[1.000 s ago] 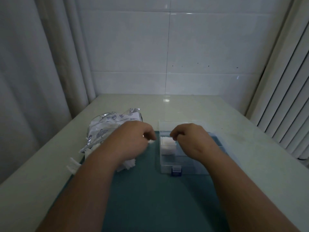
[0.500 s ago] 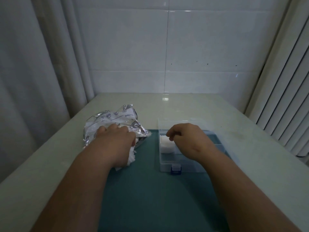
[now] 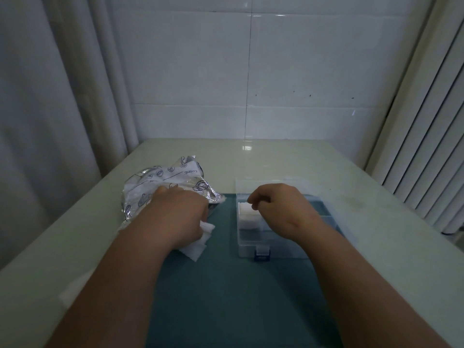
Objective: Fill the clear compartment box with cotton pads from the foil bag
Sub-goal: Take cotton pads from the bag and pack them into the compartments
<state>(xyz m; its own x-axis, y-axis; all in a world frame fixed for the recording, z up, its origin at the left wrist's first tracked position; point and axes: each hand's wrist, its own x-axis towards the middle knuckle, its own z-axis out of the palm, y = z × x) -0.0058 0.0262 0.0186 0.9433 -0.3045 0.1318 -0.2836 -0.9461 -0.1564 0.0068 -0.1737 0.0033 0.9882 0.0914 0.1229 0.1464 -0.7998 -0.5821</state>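
The crumpled foil bag [image 3: 160,182] lies on the table's left side. My left hand [image 3: 175,214] is at its mouth, fingers curled down onto a heap of white cotton pads [image 3: 198,244] that stick out beneath it; the fingertips are hidden. To the right stands the clear compartment box [image 3: 276,251], lid open, with a stack of pads [image 3: 247,218] in its near-left compartment. My right hand [image 3: 281,209] hovers over the box with loosely curled fingers and holds nothing that I can see.
A teal mat [image 3: 226,297] lies under the box and my forearms on a pale table [image 3: 376,222]. The box has a blue latch [image 3: 262,254] on its front. A curtain hangs left, blinds stand right, and a tiled wall is behind.
My left hand moved left from beside the box back to the bag's mouth and settled on the pads. My right hand stayed over the box.
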